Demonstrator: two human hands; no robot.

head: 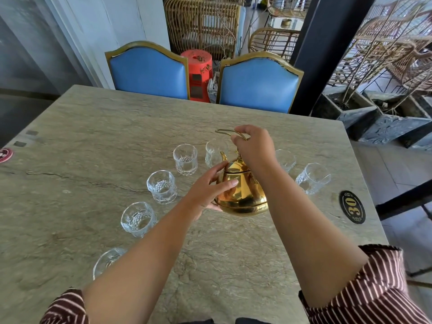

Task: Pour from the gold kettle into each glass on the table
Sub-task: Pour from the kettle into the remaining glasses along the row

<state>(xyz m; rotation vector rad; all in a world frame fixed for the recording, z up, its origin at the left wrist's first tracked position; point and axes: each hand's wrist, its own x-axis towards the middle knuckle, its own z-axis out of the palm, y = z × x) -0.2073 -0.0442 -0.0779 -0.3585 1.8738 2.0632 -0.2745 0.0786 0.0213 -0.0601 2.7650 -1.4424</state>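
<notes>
The gold kettle [243, 195] is at the middle of the stone table [93, 127], spout pointing away toward a clear glass [214, 152]. My right hand [253, 148] is closed on its thin wire handle from above. My left hand [211, 188] rests against the kettle's left side, fingers spread on the body and lid. Several cut glasses form an arc around it: one at the far left of centre [185, 159], two down the left [161, 187] [138, 218], one near my left forearm [107, 259], and two on the right [286, 159] [312, 177]. All look empty.
Two blue chairs [149, 71] [258, 85] stand at the far edge. A black oval plaque marked 30 [351, 206] lies on the table at right. A red stool [197, 73] and rattan furniture [201, 24] are behind. A dark pillar [308, 54] rises at the far right.
</notes>
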